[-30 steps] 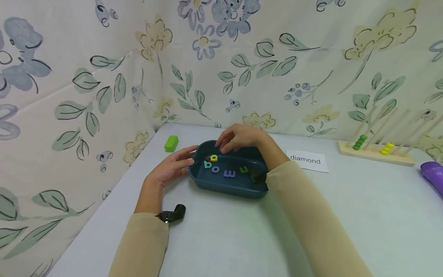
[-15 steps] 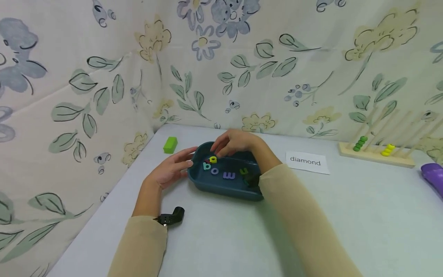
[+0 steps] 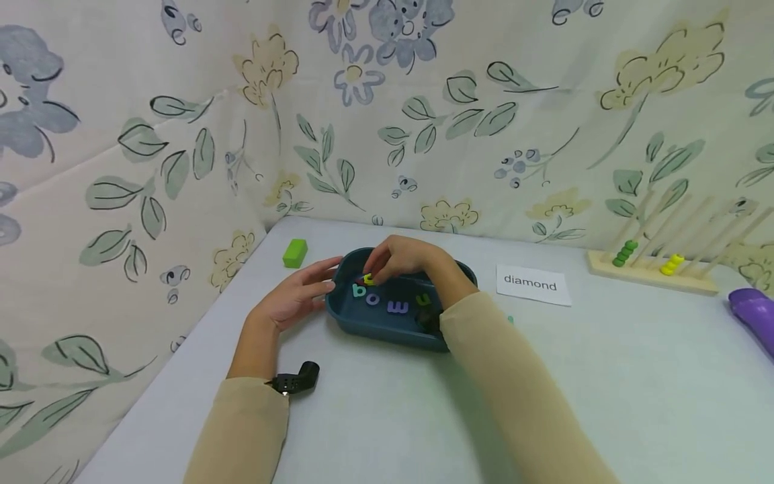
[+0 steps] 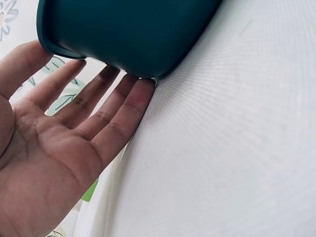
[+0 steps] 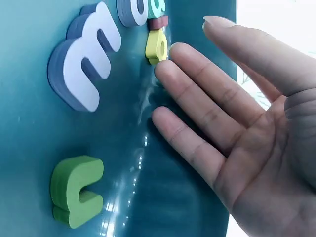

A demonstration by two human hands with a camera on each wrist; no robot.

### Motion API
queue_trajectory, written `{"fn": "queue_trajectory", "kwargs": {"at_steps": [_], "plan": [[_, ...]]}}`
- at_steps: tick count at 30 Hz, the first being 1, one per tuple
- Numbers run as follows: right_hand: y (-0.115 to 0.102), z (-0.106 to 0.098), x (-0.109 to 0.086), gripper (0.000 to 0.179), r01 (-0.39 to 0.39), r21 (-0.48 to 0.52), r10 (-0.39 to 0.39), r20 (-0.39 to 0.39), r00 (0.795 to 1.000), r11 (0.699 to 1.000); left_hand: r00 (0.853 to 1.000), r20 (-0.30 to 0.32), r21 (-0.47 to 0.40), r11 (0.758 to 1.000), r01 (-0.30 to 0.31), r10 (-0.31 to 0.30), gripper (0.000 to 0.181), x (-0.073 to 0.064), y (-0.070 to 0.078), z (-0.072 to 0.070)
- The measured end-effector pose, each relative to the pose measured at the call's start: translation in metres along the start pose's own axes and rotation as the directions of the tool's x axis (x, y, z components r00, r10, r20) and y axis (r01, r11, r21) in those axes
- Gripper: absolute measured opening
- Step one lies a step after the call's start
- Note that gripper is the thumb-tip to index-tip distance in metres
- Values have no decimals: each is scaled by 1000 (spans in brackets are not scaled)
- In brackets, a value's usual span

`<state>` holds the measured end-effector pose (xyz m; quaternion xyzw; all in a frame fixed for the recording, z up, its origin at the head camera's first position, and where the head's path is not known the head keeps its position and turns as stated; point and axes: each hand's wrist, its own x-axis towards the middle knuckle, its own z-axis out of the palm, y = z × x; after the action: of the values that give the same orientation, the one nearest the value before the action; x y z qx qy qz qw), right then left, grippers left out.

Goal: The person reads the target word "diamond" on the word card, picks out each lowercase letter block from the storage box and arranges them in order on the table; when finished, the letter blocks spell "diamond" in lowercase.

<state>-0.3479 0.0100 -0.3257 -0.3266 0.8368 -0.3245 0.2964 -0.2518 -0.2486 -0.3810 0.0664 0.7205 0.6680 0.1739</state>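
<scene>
The left hand (image 3: pixel 293 296) sits at nine o'clock of a dark blue tray (image 3: pixel 387 336) on the white worktop (image 3: pixel 375 417). Its fingers are spread, with gaps between them, and their tips touch the tray's outer wall, the thumb by the rim. The right hand (image 3: pixel 400 259) reaches into the tray from above, its fingers slightly spread and the thumb well apart from them in the right wrist view. The fingertips are just beside a yellow letter (image 5: pixel 157 46), near ten o'clock inside the tray; I cannot tell whether they touch it.

A red piece (image 5: pixel 158 22) lies against that letter. A turquoise b (image 3: pixel 355 289) is at nine o'clock in the tray, a lilac o (image 5: pixel 129 12) at its four o'clock. A lilac m (image 5: pixel 74 64) lies near the middle, and a green n-shaped letter (image 5: pixel 71 190) towards three o'clock.

On the worktop, a light green block (image 3: pixel 295 253) stands at ten o'clock of the tray. At three o'clock lies a white card (image 3: pixel 533 284) printed "diamond", then, farther out, a wooden rack (image 3: pixel 653 272) and a purple object (image 3: pixel 750 312).
</scene>
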Motion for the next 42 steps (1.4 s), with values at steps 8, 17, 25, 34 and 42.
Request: {"fn": "queue_trajectory", "kwargs": {"at_steps": [8, 17, 25, 34, 42], "plan": [[-2, 6, 6, 33, -20, -30, 20, 0, 1000, 999, 1000, -8, 0, 1000, -1, 1, 61, 0, 1, 0], [-3, 16, 13, 30, -33, -43, 33, -12, 999, 999, 1000, -10, -14, 1000, -7, 7, 60, 2, -2, 1], [-6, 20, 17, 36, -79, -72, 79, -2, 997, 994, 1000, 2, -30, 1000, -9, 9, 61, 3, -2, -1], [-13, 25, 22, 38, -147, -114, 148, 3, 989, 983, 1000, 9, -27, 999, -24, 24, 61, 2, -2, -2], [-13, 23, 23, 33, -169, -136, 172, 15, 985, 976, 1000, 2, -27, 1000, -12, 12, 63, 1, 0, -1]]}}
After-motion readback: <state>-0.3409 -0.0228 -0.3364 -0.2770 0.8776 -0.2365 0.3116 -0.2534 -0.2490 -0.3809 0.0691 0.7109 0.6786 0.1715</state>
